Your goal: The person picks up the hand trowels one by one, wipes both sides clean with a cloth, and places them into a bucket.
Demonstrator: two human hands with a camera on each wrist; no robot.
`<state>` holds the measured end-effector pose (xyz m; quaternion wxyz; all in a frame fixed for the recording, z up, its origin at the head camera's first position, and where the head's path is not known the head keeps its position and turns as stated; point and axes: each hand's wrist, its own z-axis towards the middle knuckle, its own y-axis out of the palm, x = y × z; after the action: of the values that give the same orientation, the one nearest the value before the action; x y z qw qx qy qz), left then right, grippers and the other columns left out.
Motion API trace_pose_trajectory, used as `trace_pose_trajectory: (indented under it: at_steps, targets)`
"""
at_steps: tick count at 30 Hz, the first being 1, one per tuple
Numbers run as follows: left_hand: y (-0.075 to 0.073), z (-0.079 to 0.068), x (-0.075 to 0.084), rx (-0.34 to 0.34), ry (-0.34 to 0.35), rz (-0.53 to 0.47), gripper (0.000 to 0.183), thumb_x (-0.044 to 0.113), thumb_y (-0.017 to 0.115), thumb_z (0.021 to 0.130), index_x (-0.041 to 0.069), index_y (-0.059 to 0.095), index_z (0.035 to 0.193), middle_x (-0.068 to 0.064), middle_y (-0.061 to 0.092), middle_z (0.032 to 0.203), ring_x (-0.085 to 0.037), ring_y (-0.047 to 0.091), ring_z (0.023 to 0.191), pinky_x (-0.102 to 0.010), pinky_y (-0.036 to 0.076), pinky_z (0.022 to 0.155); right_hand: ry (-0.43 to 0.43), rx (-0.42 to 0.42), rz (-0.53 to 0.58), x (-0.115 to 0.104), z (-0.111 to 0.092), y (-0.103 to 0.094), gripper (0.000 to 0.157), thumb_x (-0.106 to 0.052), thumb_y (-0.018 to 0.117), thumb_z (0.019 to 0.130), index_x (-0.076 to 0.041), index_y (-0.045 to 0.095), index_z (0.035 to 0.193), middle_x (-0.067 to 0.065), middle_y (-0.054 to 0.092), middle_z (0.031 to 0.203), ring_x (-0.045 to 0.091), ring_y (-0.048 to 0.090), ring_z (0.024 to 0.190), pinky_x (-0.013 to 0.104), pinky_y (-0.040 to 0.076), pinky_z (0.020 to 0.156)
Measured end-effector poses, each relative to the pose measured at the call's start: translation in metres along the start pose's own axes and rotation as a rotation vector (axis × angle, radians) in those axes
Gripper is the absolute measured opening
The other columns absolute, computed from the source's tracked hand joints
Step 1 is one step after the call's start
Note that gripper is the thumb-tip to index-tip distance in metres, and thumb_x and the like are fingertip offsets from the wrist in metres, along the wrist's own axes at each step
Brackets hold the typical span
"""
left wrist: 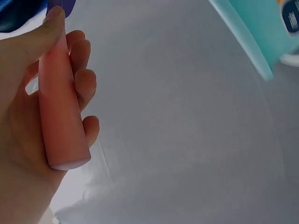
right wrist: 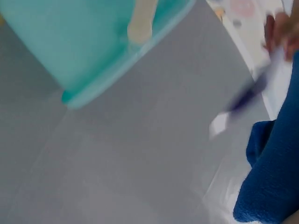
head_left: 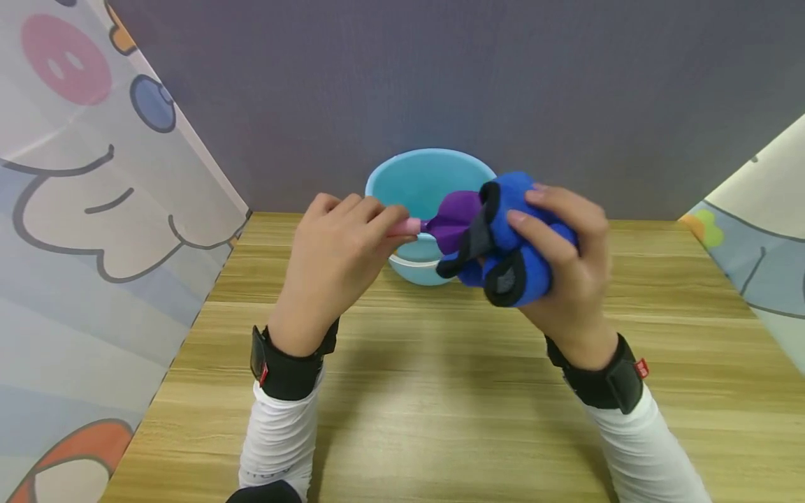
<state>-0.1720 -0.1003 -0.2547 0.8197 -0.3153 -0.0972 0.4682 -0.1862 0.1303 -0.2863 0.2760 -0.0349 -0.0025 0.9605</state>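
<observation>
My left hand (head_left: pixel 336 255) grips the pink handle (left wrist: pixel 63 102) of a toy shovel, its fingers curled round it and the thumb lying along the top. The shovel's purple blade (head_left: pixel 458 213) points right, toward a blue plush toy (head_left: pixel 514 188) with black and grey parts. Fingers and thumb of my right hand (head_left: pixel 575 272) hold that plush from its right side. In the head view the blade lies partly behind the plush, and I cannot tell whether they touch. The right wrist view shows the shovel blurred, beside the blue plush (right wrist: pixel 271 172).
Behind the hands a light blue bucket (head_left: pixel 402 175) stands on the wooden table (head_left: pixel 428 419), against a grey wall (head_left: pixel 440 77). A pale handle (right wrist: pixel 141 23) hangs at its side. Cartoon-printed panels (head_left: pixel 82 230) flank the table on the left and right.
</observation>
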Motion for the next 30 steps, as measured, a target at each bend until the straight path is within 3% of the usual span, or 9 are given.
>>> trace_pose_trajectory:
  at_steps: [4,7,14,30]
  targets:
    - [0.0033,0.0012,0.0056,-0.029,0.061,0.025,0.022,0.028,0.057,0.097,0.015,0.071,0.087,-0.003,0.07,0.067,-0.019,0.061,0.061,-0.039,0.045,0.059,-0.076,-0.37,-0.063,-0.0058,-0.0083,0.0056,0.057,-0.033,0.084,0.067,-0.013,0.064,0.116,0.02,0.062,0.121,0.041,0.05,0.123,0.063,0.044,0.094]
    - [0.0042,0.0008,0.0069,-0.038,0.074,0.038,0.02,0.023,0.056,0.097,0.014,0.072,0.089,-0.004,0.073,0.071,-0.02,0.062,0.063,-0.039,0.047,0.063,-0.088,-0.504,-0.113,-0.0071,-0.0113,0.0064,0.065,-0.033,0.086,0.063,-0.014,0.062,0.121,0.019,0.06,0.126,0.041,0.044,0.131,0.064,0.041,0.094]
    - [0.0022,0.0013,0.0069,-0.014,0.067,0.035,0.027,0.026,0.051,0.099,0.016,0.074,0.091,-0.002,0.073,0.072,-0.019,0.062,0.063,-0.038,0.048,0.064,-0.069,-0.477,-0.135,-0.0078,-0.008,0.0042,0.065,-0.035,0.085,0.063,-0.014,0.063,0.12,0.019,0.061,0.126,0.04,0.044,0.131,0.065,0.041,0.095]
    - [-0.0004,0.0017,0.0044,0.046,0.045,0.026,0.028,0.031,0.055,0.097,0.017,0.076,0.087,-0.001,0.074,0.069,-0.019,0.062,0.06,-0.038,0.045,0.06,-0.023,-0.462,-0.106,-0.0022,-0.0061,0.0023,0.071,-0.038,0.087,0.06,-0.013,0.061,0.121,0.021,0.061,0.126,0.039,0.044,0.131,0.065,0.041,0.098]
